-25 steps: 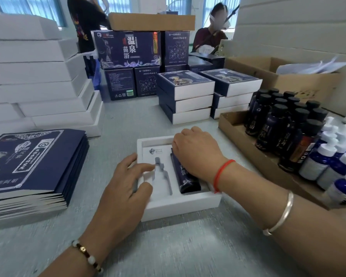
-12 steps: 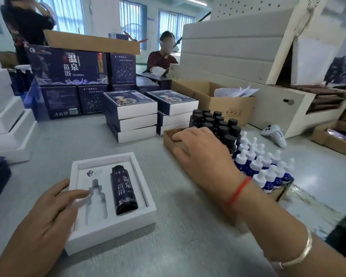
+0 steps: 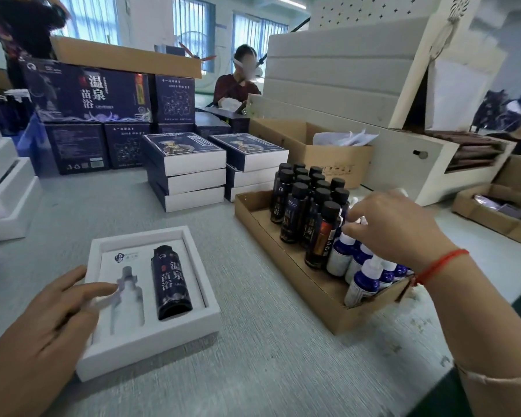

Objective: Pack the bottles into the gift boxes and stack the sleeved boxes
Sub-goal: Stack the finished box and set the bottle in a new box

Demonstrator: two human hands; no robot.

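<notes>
An open white gift box (image 3: 151, 341) lies on the grey table. A dark labelled bottle (image 3: 171, 281) fills its right slot, and the dropper-shaped left slot (image 3: 127, 296) holds nothing. My left hand (image 3: 51, 320) rests on the box's left rim with straight fingers. My right hand (image 3: 397, 227) is over a cardboard tray (image 3: 283, 260) of black-capped dark bottles (image 3: 301, 206) and white-capped blue dropper bottles (image 3: 364, 281). Its thumb and fingertips touch a white cap, but whether they pinch it is unclear. Two stacks of sleeved boxes (image 3: 187, 173) stand behind the tray.
White box lids (image 3: 3, 188) are piled at the far left. Navy printed cartons (image 3: 88, 94) line the back, with a person (image 3: 238, 85) seated behind them. A brown carton of paper (image 3: 328, 152) and white foam slabs (image 3: 343, 70) stand at the right.
My right hand left the dark bottle in the box and moved right, across the tray to the dropper bottles. My view swung right. The left hand stayed on the box.
</notes>
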